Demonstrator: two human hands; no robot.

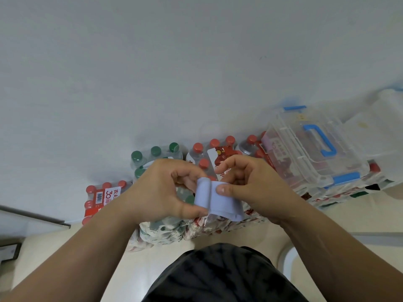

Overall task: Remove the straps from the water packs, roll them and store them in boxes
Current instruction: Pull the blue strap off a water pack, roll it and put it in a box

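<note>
A pale blue strap (218, 199) is partly rolled between both hands, above the water packs. My left hand (161, 190) pinches the rolled end with thumb and fingers. My right hand (246, 182) presses its thumb on the flat part of the strap. Shrink-wrapped water packs stand against the wall: a red-capped pack (102, 197) on the left, a green-capped pack (154, 153) behind my left hand, and a red-capped pack (218, 149) behind my right hand. A clear plastic box with a blue handle and latches (314, 147) rests shut on the packs at the right.
A white wall (174, 73) rises right behind the packs. The floor (139, 269) is cream tile. My dark shorts (222, 277) fill the bottom centre. A dark rail (35, 214) and a dark framed object (9, 250) sit at the far left.
</note>
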